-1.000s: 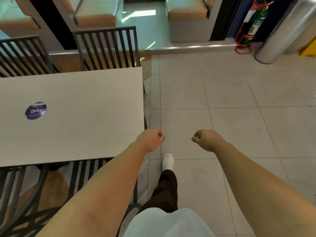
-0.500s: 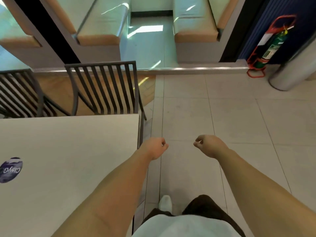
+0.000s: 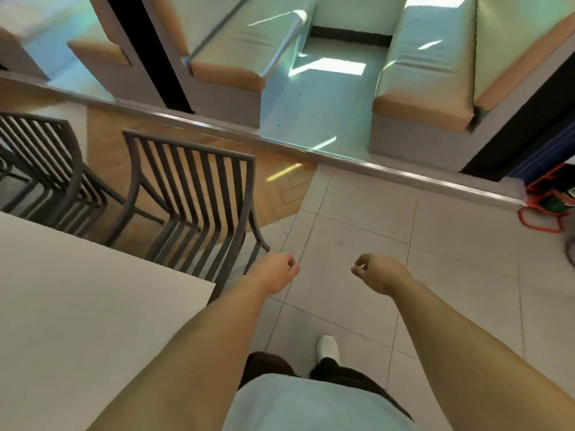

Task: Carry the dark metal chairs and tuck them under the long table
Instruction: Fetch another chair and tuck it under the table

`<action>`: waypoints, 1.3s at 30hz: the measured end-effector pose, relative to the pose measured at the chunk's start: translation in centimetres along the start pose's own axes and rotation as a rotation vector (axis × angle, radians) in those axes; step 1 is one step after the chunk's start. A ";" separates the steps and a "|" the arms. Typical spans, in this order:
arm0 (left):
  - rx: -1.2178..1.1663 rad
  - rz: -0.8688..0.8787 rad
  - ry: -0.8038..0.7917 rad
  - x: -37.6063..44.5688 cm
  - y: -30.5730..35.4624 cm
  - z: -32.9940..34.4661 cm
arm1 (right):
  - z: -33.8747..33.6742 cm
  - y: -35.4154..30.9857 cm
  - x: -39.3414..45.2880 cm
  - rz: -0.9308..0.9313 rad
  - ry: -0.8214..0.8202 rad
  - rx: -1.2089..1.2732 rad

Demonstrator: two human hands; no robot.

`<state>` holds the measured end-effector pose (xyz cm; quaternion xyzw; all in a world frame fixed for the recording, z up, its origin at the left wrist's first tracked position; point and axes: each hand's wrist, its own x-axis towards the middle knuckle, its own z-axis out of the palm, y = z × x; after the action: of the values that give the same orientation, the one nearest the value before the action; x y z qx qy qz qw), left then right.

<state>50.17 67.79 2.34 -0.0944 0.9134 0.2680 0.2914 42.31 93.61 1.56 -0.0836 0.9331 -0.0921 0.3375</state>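
Both hands are empty, the left hand [image 3: 278,269] and right hand [image 3: 378,273] each curled into a loose, narrow fist above the tiled floor [image 3: 357,231], just past the corner of the long table [image 3: 93,306]. The nearest dark metal chair [image 3: 193,194] stands at the table's far edge with its seat partly under the top, and a second slatted chair [image 3: 46,163] sits further along the same edge. The left forearm passes close to the table corner and the chair's splayed rear leg [image 3: 261,237] juts toward the walkway, so a hurried step around the end could, I think, catch a foot or knock the chair askew.
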 end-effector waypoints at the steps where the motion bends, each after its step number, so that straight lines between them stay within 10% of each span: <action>1: -0.024 -0.008 0.011 1.0 0.8 -0.9 | -1.7 0.2 1.6 -0.015 -0.002 -0.024; 24: -0.248 -0.155 0.147 34.2 -1.7 -29.2 | -29.1 -18.7 41.3 -0.302 -0.045 -0.304; 39: -0.463 -0.630 0.397 43.8 -9.6 -38.6 | -37.0 -39.3 62.9 -0.727 -0.213 -0.569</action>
<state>-0.80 37.96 -0.87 -0.4811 0.7941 0.3403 0.1488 -25.57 46.06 -0.10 -0.5030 0.7916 0.0639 0.3409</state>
